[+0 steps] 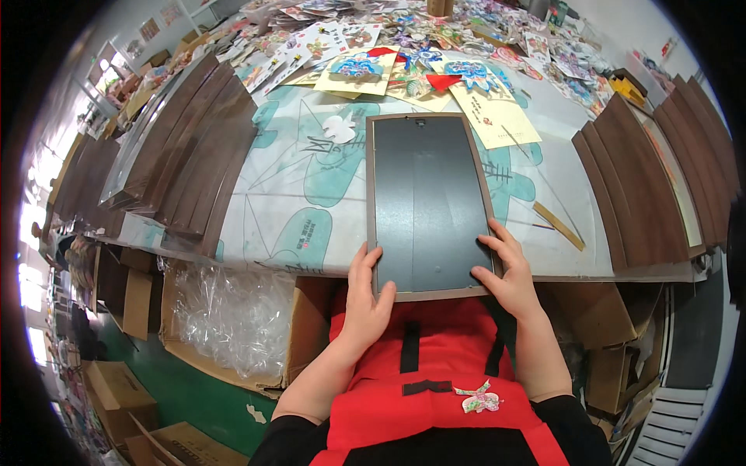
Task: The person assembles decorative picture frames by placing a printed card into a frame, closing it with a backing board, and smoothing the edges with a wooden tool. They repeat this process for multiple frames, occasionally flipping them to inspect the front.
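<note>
1. Two hands hold one picture frame (429,203), which lies back side up on the desk (311,194), its near end overhanging the desk edge above a red apron (435,342).
2. The left hand (367,299) has its grip closed on the frame's lower left corner, thumb on the dark backing board.
3. The right hand (509,272) clasps the lower right edge, fingers spread onto the backing.
4. By the look of it the backing is already seated in the brown rim; whether it is fastened I cannot tell.
5. Stacks of dark frames (186,147) stand to the left and more frames (660,179) to the right.
6. Colourful paper cutouts on yellow cards (435,78) lie beyond.
</note>
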`<action>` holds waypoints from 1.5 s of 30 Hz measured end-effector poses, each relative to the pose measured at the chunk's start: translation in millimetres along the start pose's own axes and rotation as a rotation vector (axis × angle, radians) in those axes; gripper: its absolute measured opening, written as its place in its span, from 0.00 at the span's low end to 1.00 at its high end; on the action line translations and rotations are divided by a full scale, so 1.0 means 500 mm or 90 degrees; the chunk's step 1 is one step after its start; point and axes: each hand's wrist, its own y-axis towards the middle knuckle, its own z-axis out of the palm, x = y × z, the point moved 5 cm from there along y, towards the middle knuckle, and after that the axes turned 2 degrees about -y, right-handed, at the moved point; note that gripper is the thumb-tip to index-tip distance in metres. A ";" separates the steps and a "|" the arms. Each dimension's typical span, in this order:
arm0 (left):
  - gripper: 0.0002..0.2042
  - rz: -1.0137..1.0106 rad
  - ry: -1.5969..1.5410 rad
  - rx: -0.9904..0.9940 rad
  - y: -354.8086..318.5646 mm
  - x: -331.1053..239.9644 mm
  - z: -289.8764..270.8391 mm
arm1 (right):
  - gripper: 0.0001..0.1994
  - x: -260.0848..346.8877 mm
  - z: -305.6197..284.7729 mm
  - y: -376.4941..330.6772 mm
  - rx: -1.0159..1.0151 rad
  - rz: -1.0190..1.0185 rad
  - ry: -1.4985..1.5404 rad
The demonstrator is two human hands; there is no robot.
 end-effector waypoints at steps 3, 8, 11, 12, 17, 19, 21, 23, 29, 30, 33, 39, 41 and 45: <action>0.25 0.005 0.021 0.007 0.007 0.001 -0.004 | 0.22 0.005 0.001 0.007 0.019 -0.021 -0.049; 0.26 0.159 0.273 -0.002 0.027 -0.072 0.004 | 0.18 0.003 -0.015 0.015 0.051 -0.032 -0.045; 0.26 0.220 0.224 0.114 0.082 -0.101 0.029 | 0.15 -0.041 -0.040 0.022 0.006 0.021 0.086; 0.26 0.245 0.250 0.138 0.102 -0.111 0.044 | 0.15 -0.061 -0.062 0.031 -0.068 -0.001 -0.013; 0.25 0.287 0.380 0.232 0.135 -0.109 0.114 | 0.10 -0.151 -0.190 0.063 -0.268 0.067 -0.462; 0.23 0.288 0.404 0.230 0.131 -0.105 0.120 | 0.09 -0.196 -0.217 0.062 -0.213 0.151 -0.492; 0.22 0.286 0.395 0.211 0.129 -0.109 0.121 | 0.08 -0.235 -0.228 0.057 -0.197 0.191 -0.467; 0.22 0.284 0.385 0.195 0.126 -0.110 0.125 | 0.08 -0.268 -0.241 0.053 -0.183 0.162 -0.444; 0.22 0.293 0.373 0.163 0.123 -0.110 0.123 | 0.13 -0.164 -0.213 0.125 -0.168 0.181 -0.228; 0.22 0.292 0.380 0.159 0.122 -0.109 0.124 | 0.14 -0.126 -0.194 0.150 -0.176 0.181 -0.134; 0.21 0.292 0.399 0.153 0.123 -0.113 0.124 | 0.20 -0.045 -0.120 0.251 -0.080 0.064 -0.018; 0.20 0.278 0.410 0.152 0.129 -0.113 0.124 | 0.19 -0.040 0.054 0.453 0.069 -0.012 -0.115; 0.19 0.274 0.413 0.157 0.131 -0.115 0.124 | 0.17 -0.056 0.079 0.493 0.067 -0.030 -0.160; 0.18 0.260 0.414 0.156 0.130 -0.119 0.121 | 0.17 -0.058 0.103 0.535 0.106 -0.028 -0.213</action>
